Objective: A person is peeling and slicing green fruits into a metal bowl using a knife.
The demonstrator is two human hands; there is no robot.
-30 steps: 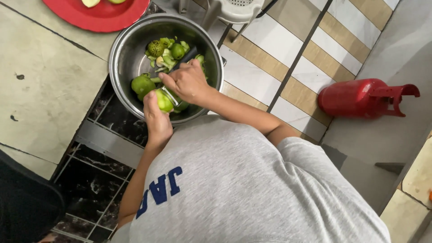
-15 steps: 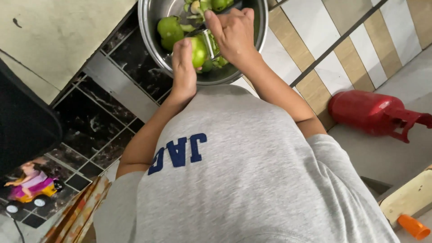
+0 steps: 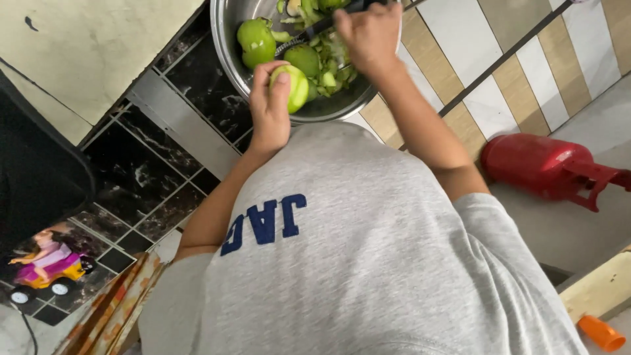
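My left hand [image 3: 268,108] grips a pale green, partly peeled round fruit [image 3: 297,87] over the near rim of a steel bowl [image 3: 227,46]. My right hand [image 3: 371,36] is closed on a dark-handled peeler [image 3: 314,29] whose tip points at the fruit. Inside the bowl lie other whole green fruits [image 3: 255,41] and a heap of green peelings [image 3: 332,66]. My grey shirt with blue letters [image 3: 368,263] fills the lower frame.
The bowl rests on a pale counter [image 3: 85,46] with a dark tiled front [image 3: 151,171]. A red gas cylinder [image 3: 542,164] lies on the floor at right, an orange object [image 3: 601,334] at bottom right, a toy car [image 3: 46,266] at bottom left.
The view has tilted down, so the bowl sits higher in frame. My left hand has brought the fruit nearer the bowl's rim; my right hand stays on the peeler.
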